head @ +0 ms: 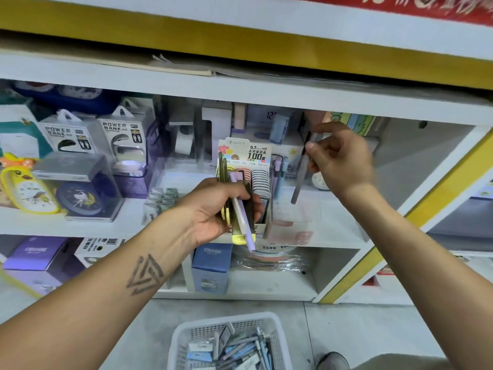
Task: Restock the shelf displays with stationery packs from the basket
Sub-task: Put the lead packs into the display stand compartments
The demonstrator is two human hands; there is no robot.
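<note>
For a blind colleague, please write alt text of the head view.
A left hand grips several stationery packs before a shelf display, while the right hand pinches one slim grey pack. A white basket sits below.

Packs in hand: a bundle of slim stationery packs (241, 209), yellow, lilac and dark, stood nearly upright just before the shelf display box (249, 166).
Single pack: a thin dark grey pack (300, 177) hung right of that box.
Basket: a white mesh basket (229, 343) lay on the floor below the box, holding blue-grey packs.
</note>
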